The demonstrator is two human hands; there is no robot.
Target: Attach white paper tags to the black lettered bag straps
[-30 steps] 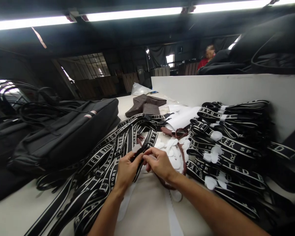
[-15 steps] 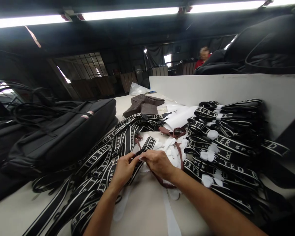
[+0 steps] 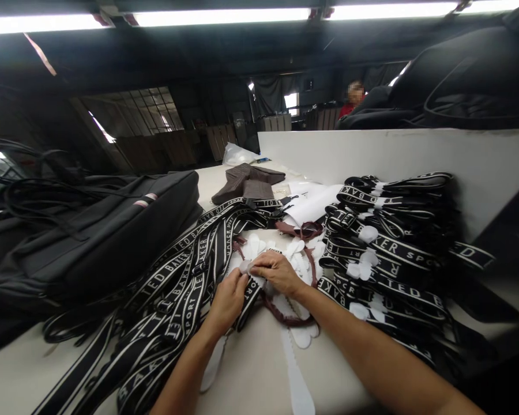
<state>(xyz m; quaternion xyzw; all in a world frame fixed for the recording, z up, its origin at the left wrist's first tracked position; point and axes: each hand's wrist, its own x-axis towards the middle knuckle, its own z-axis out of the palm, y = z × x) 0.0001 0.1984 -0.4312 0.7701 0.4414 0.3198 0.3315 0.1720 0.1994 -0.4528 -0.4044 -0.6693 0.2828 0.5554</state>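
A folded black strap [image 3: 249, 298] with white lettering is pinched in my left hand [image 3: 229, 301], low over the middle of the table. My right hand [image 3: 280, 275] has thumb and fingertips closed on a white tie strip [image 3: 245, 266], which lies across the strap; whether it goes all the way round is hidden by the fingers. Behind and beside my right hand lie several loose white tie strips [image 3: 300, 259], with a dark red band [image 3: 281, 316] around them. Loose lettered straps [image 3: 179, 276] spread out to the left of my left hand.
Strap bundles tied in white [image 3: 389, 248] are stacked on the right, before a white panel [image 3: 372, 153]. Black bags [image 3: 108, 242] fill the left side. Brown folded pieces [image 3: 248, 183] and white paper [image 3: 313, 204] lie farther back. Someone in red [image 3: 351, 108] is in the background.
Both hands have shifted slightly, and the strap between them has turned so its lettering shows below the fingers. The white tie strip now shows above it. The view has moved a little.
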